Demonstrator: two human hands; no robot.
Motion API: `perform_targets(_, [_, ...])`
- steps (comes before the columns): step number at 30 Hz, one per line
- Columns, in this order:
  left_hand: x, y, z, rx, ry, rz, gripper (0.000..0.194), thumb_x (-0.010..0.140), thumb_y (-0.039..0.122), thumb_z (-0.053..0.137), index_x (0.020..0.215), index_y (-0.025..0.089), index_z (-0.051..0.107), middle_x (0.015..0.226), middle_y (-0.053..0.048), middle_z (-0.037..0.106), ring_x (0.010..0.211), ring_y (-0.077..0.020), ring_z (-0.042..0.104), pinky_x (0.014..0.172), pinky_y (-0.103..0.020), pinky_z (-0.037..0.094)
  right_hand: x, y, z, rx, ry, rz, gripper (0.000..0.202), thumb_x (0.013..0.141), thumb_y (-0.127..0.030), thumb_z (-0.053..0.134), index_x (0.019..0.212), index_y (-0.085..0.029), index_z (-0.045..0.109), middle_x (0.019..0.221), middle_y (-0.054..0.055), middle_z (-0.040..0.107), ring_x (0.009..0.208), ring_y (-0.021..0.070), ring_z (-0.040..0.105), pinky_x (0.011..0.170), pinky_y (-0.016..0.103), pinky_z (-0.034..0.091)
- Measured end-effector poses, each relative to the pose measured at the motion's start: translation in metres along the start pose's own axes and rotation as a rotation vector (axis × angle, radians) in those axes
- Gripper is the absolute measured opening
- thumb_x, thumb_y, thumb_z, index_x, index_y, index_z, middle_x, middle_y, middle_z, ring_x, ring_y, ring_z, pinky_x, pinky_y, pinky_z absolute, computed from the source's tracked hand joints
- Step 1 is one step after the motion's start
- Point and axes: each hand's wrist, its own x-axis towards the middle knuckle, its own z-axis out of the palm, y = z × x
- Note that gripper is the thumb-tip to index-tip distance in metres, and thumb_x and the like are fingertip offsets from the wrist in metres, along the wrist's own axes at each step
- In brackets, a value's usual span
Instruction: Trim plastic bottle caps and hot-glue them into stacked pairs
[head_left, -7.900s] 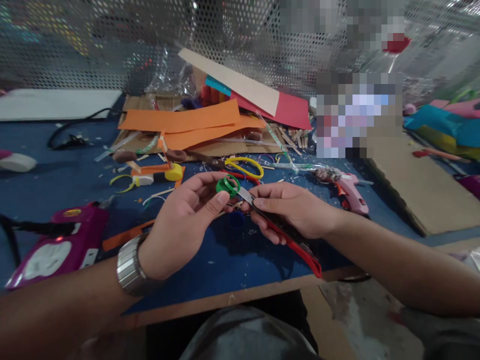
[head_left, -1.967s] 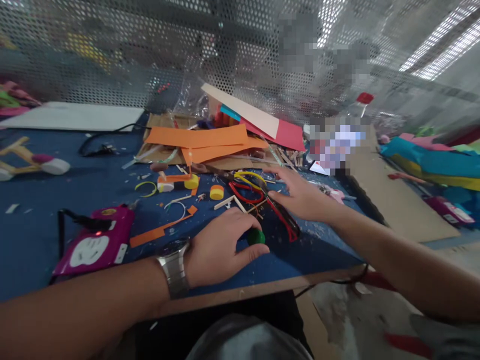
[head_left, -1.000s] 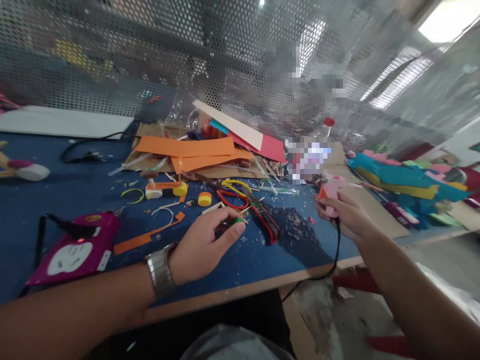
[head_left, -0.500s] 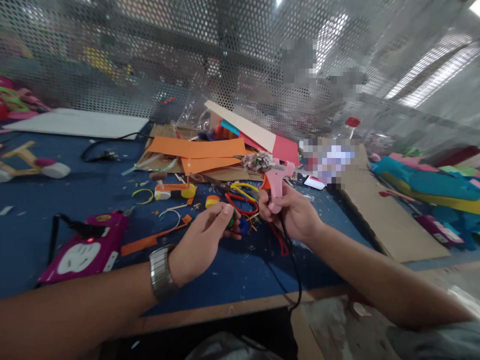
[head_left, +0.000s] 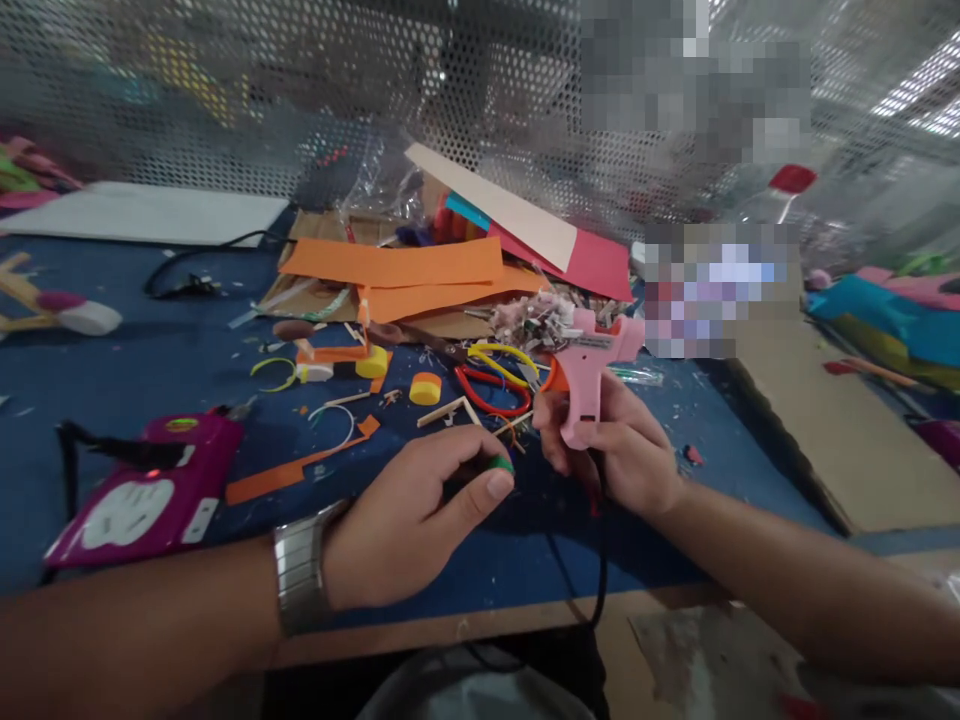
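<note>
My right hand [head_left: 626, 445] is closed round the handle of a pink hot glue gun [head_left: 589, 375], whose nozzle end points left and is caked with glue and scraps. A black cord hangs from its grip. My left hand [head_left: 427, 515], with a metal watch at the wrist, is closed on a small green piece [head_left: 499, 464]; only its edge shows between thumb and fingers, so its kind is hidden. Just beyond the hands lie scissors with red and yellow handles [head_left: 495, 390], thin wooden sticks [head_left: 444, 410] and a small yellow-orange roll [head_left: 426, 388].
A purple device [head_left: 161, 480] with a lit red light lies at the left. Orange paper strips [head_left: 390, 262] rest on cardboard at the back. A white board [head_left: 150, 215] is behind left. Flat cardboard [head_left: 840, 430] and a red-capped bottle [head_left: 793, 180] stand to the right.
My left hand has come lower and nearer, turned so the back of it shows more. The glue gun has moved slightly right and nearer in my right hand. The view has shifted a little.
</note>
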Motion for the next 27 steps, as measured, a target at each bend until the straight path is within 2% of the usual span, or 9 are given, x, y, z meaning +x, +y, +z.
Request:
perform_targets(4, [0.005,-0.003,-0.001,-0.103,0.112,-0.048,0.037,0.117,0.052,0.055,0.106,0.021,0.073,0.098,-0.004,0.074,0.089,-0.0209,0.067,0.083,-0.034,0.054,0.003,0.001,0.002,0.004,0.027,-0.009,0.034,0.079,-0.023,0.072,0.112,-0.025,0.063,0.091,-0.001,0.073,0.053,0.0129,0.062,0.045,0.026,0.044])
perform_targets(8, [0.009,-0.011,-0.001,-0.249,0.251,-0.185,0.044,0.114,0.062,0.059,0.111,0.021,0.073,0.096,-0.004,0.072,0.086,-0.0206,0.066,0.080,-0.034,0.058,0.004,0.006,0.001,0.037,0.025,-0.023,0.025,0.081,-0.026,0.073,0.105,-0.024,0.065,0.090,-0.001,0.073,0.050,0.0126,0.062,0.045,0.026,0.042])
perform_targets(12, [0.010,-0.016,0.002,-0.466,0.354,-0.237,0.038,0.110,0.055,0.070,0.125,0.021,0.070,0.094,-0.002,0.070,0.083,-0.0178,0.068,0.080,-0.032,0.061,0.005,0.008,-0.005,0.083,0.001,-0.008,0.021,0.082,-0.027,0.077,0.099,-0.023,0.067,0.082,-0.002,0.071,0.049,0.0130,0.061,0.046,0.026,0.040])
perform_targets(16, [0.011,-0.015,0.000,-0.501,0.385,-0.204,0.035,0.106,0.041,0.080,0.133,0.022,0.067,0.103,-0.001,0.074,0.085,-0.0156,0.072,0.086,-0.032,0.067,0.006,0.005,-0.012,0.056,-0.039,0.015,0.021,0.084,-0.035,0.081,0.093,-0.020,0.070,0.071,-0.003,0.062,0.048,0.0145,0.058,0.050,0.030,0.041])
perform_targets(21, [0.011,-0.013,-0.002,-0.413,0.396,-0.168,0.038,0.101,0.035,0.086,0.131,0.022,0.068,0.118,-0.006,0.079,0.104,-0.0193,0.080,0.097,-0.034,0.069,0.007,0.001,-0.014,0.118,-0.133,0.059,0.034,0.085,-0.045,0.090,0.094,-0.021,0.068,0.088,0.001,0.064,0.056,0.0142,0.060,0.052,0.030,0.044])
perform_targets(23, [0.011,-0.012,-0.001,-0.383,0.394,-0.157,0.037,0.100,0.033,0.086,0.130,0.022,0.068,0.120,-0.007,0.081,0.108,-0.0203,0.081,0.096,-0.033,0.070,0.007,0.000,-0.014,0.159,-0.193,0.078,0.035,0.086,-0.047,0.090,0.094,-0.021,0.067,0.091,0.001,0.063,0.058,0.0131,0.060,0.052,0.029,0.044])
perform_targets(27, [0.009,-0.008,-0.001,-0.360,0.389,-0.136,0.033,0.099,0.028,0.086,0.125,0.024,0.066,0.115,-0.004,0.081,0.106,-0.0207,0.082,0.092,-0.032,0.071,0.007,-0.001,-0.015,0.168,-0.250,0.124,0.039,0.087,-0.051,0.088,0.086,-0.022,0.062,0.084,0.000,0.057,0.061,0.0132,0.054,0.054,0.028,0.042])
